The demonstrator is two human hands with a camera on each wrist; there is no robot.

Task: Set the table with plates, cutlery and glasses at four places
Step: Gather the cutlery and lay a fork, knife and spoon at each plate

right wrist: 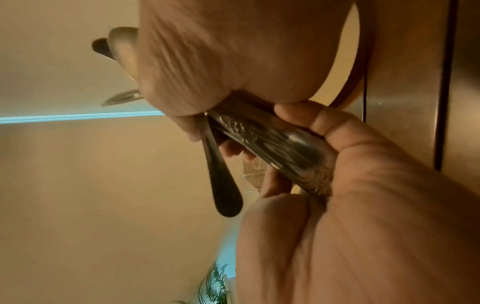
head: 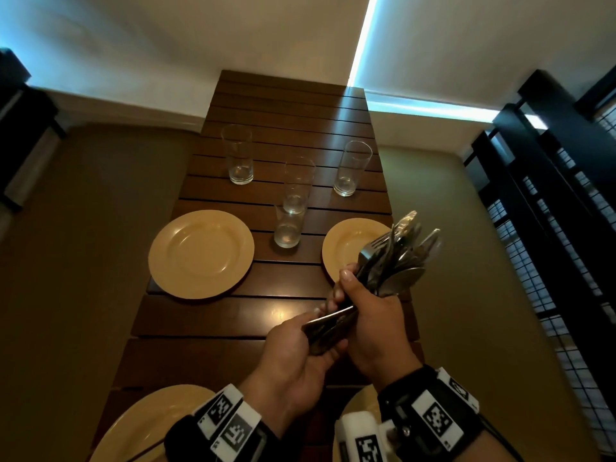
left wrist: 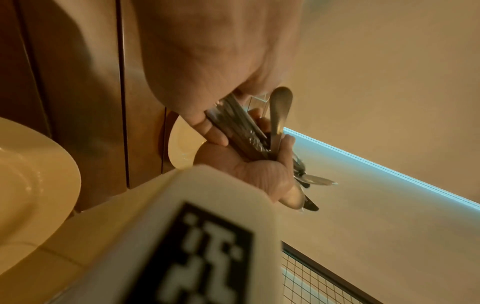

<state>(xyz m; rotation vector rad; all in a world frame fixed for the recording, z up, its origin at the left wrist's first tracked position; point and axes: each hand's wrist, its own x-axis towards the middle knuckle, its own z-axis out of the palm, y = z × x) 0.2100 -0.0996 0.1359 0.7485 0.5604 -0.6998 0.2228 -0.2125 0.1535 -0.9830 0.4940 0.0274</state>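
Both hands meet at the lower centre of the head view; the right hand (head: 373, 315) is wrapped round a bundle of cutlery (head: 396, 258), forks and spoons fanning toward the right; the left hand (head: 293, 355) curls its fingers round the handle ends (right wrist: 272, 142) of the same bundle, one loose handle perhaps slipping free, though blur hides it. On the slatted worktop (head: 233, 315) lie four yellow plates: two at mid-frame (head: 200, 253) (head: 346, 245), two at the bottom edge (head: 146, 425) (head: 361, 400); four empty glasses (head: 289, 225) stand above, two in the centre close together.
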